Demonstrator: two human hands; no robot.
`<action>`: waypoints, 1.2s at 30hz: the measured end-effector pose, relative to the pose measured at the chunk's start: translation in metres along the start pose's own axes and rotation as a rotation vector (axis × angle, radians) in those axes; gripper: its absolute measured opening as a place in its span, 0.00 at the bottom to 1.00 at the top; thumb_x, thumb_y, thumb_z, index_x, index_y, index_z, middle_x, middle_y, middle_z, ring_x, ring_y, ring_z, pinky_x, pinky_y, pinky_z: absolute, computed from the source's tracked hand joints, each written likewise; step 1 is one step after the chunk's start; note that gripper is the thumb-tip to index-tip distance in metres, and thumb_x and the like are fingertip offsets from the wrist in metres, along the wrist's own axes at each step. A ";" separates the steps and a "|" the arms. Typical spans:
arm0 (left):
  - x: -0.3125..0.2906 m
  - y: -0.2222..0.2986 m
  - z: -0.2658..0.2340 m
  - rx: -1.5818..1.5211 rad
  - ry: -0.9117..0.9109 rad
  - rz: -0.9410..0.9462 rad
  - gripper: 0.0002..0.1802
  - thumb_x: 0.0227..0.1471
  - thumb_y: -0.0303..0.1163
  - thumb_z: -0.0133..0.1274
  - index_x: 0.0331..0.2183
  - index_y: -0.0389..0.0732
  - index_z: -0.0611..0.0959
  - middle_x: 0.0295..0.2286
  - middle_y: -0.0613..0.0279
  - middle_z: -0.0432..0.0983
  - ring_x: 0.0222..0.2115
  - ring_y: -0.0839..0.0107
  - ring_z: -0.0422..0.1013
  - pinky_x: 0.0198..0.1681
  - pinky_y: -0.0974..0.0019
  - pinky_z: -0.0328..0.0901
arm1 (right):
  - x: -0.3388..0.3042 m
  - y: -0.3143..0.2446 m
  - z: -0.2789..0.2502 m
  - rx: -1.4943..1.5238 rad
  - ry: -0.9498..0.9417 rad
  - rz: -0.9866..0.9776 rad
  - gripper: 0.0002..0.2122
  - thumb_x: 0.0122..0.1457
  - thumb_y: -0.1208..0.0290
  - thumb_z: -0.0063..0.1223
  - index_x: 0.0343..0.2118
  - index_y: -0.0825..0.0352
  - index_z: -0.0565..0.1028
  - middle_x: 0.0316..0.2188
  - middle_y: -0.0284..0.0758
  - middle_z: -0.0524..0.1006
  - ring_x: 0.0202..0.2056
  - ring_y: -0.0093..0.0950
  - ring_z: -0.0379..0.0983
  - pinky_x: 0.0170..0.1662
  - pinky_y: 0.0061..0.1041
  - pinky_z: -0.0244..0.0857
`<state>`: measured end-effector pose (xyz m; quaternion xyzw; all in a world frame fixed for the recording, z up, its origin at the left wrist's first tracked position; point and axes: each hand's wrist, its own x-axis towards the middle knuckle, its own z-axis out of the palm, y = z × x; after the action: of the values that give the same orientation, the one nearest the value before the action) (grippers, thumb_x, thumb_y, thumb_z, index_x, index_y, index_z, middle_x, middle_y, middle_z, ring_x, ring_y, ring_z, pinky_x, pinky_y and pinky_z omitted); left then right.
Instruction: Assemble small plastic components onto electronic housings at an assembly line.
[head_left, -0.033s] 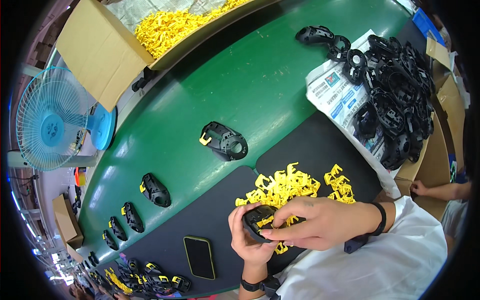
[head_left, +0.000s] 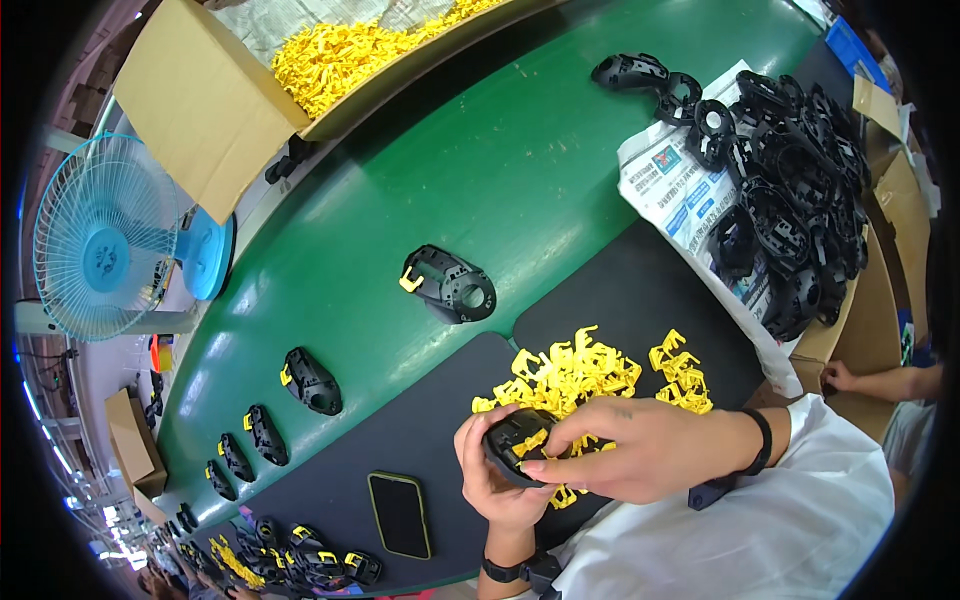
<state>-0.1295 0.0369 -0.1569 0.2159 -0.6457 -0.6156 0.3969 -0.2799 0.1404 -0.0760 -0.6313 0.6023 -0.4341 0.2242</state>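
Note:
Cupped in my left hand (head_left: 505,492) is a black plastic shell (head_left: 507,436), rounded and hollow, with its inner side facing up. My right hand (head_left: 640,450) reaches across from the right, thumb and forefinger closed on a small yellow plastic clip (head_left: 530,443) inside that shell. Its fingers partly cover the clip and the shell's right side. Just beyond my hands, a loose pile of yellow clips (head_left: 575,372) lies on the black mat (head_left: 455,385), with a smaller heap (head_left: 680,372) to its right.
One black shell with a yellow clip (head_left: 448,284) lies ahead on the green table (head_left: 380,200); several others line up leftward. Bare black shells (head_left: 790,190) are piled on newspaper at right. A phone (head_left: 399,515), a blue fan (head_left: 105,255) and a carton of clips (head_left: 205,110) stand left. Another person's arm (head_left: 890,382) shows at right.

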 end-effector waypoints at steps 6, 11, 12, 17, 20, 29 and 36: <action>0.005 0.001 0.007 0.173 0.112 0.170 0.55 0.39 0.59 0.65 0.56 0.31 0.61 0.47 0.51 0.65 0.47 0.54 0.69 0.54 0.49 0.64 | -0.007 -0.001 0.013 -0.093 0.213 -0.091 0.20 0.48 0.77 0.56 0.48 0.63 0.76 0.40 0.32 0.76 0.40 0.29 0.76 0.42 0.24 0.71; 0.011 0.008 0.019 -0.112 0.234 0.025 0.54 0.42 0.63 0.61 0.56 0.32 0.61 0.45 0.51 0.67 0.45 0.57 0.71 0.50 0.52 0.68 | 0.005 -0.003 0.004 0.015 0.060 -0.171 0.17 0.51 0.74 0.55 0.46 0.66 0.75 0.44 0.37 0.75 0.46 0.33 0.74 0.47 0.30 0.70; 0.012 0.009 0.022 -0.127 0.260 0.002 0.55 0.43 0.65 0.59 0.56 0.31 0.61 0.44 0.50 0.68 0.45 0.57 0.71 0.49 0.53 0.68 | 0.010 -0.002 0.000 -0.007 0.072 -0.170 0.17 0.51 0.74 0.55 0.46 0.66 0.75 0.44 0.37 0.75 0.46 0.33 0.74 0.47 0.30 0.70; 0.036 0.015 0.017 0.037 0.123 0.043 0.57 0.52 0.72 0.35 0.61 0.26 0.54 0.55 0.42 0.62 0.56 0.53 0.61 0.57 0.51 0.60 | 0.047 0.013 -0.018 -0.143 0.008 -0.236 0.25 0.50 0.70 0.61 0.54 0.60 0.71 0.54 0.43 0.67 0.55 0.39 0.65 0.54 0.33 0.66; 0.040 0.016 0.000 0.067 0.040 -0.063 0.51 0.57 0.64 0.40 0.62 0.28 0.52 0.61 0.42 0.51 0.61 0.50 0.53 0.60 0.49 0.54 | 0.083 0.048 -0.047 -0.258 -0.009 -0.068 0.23 0.53 0.68 0.58 0.53 0.62 0.70 0.50 0.43 0.69 0.50 0.42 0.69 0.51 0.36 0.67; -0.001 -0.004 -0.045 0.025 0.097 -0.073 0.20 0.63 0.35 0.44 0.50 0.30 0.72 0.50 0.50 0.68 0.42 0.64 0.71 0.42 0.64 0.70 | 0.119 0.122 -0.146 -0.598 0.302 0.386 0.27 0.51 0.48 0.58 0.48 0.64 0.75 0.44 0.46 0.75 0.48 0.42 0.72 0.51 0.37 0.66; -0.012 -0.003 -0.057 0.039 0.157 -0.097 0.14 0.62 0.32 0.47 0.44 0.32 0.76 0.47 0.52 0.71 0.35 0.68 0.73 0.38 0.68 0.70 | 0.090 0.203 -0.229 -0.749 0.250 0.983 0.45 0.42 0.39 0.61 0.63 0.55 0.59 0.57 0.46 0.64 0.54 0.50 0.66 0.52 0.51 0.63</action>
<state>-0.0788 0.0105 -0.1671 0.3022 -0.6131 -0.6027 0.4117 -0.5910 0.0740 -0.0950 -0.2608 0.9549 -0.1103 0.0893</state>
